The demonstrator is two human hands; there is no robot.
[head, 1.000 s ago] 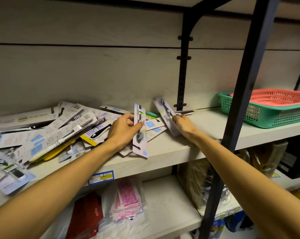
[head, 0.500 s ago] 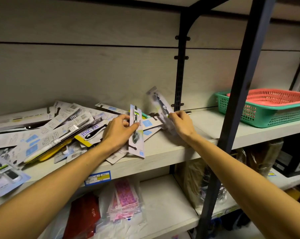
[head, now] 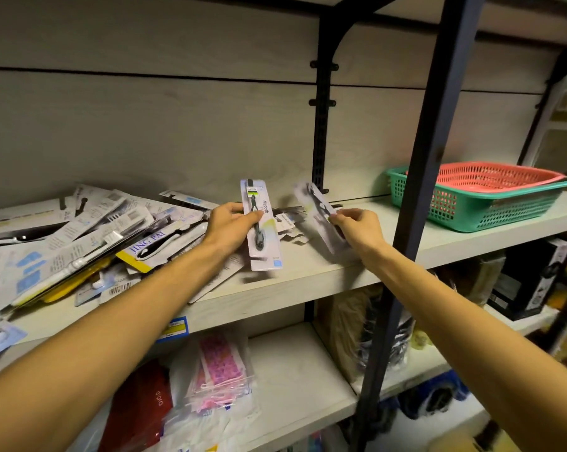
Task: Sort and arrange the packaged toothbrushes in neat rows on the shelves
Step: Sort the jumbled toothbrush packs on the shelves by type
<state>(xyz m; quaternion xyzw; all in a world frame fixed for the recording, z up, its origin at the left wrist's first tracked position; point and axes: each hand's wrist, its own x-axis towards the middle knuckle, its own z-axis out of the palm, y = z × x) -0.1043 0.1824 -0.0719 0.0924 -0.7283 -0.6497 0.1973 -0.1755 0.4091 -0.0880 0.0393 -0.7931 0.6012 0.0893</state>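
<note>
Hands each pinch one toothbrush pack: left hand (head: 229,228) holds upright pack (head: 265,243), right hand (head: 360,230) holds tilted pack (head: 318,207) above shelf (head: 308,275).

Right hand's pack (head: 319,213) motion-blurred, toothbrush pile (head: 63,243) cut off left

Left hand (head: 230,227) gripping an upright carded toothbrush (head: 261,225) above the shelf (head: 308,275), thumb across its front; right hand (head: 357,230) pinching a second, blurred toothbrush pack (head: 316,203) tilted back to the left. Loose heap of toothbrush packs (head: 89,236) sprawled over the shelf's left part, a green basket (head: 478,207) with a red basket (head: 491,176) nested inside well off to the right. Dark upright post (head: 429,164) crossing in front of the right forearm.
</note>
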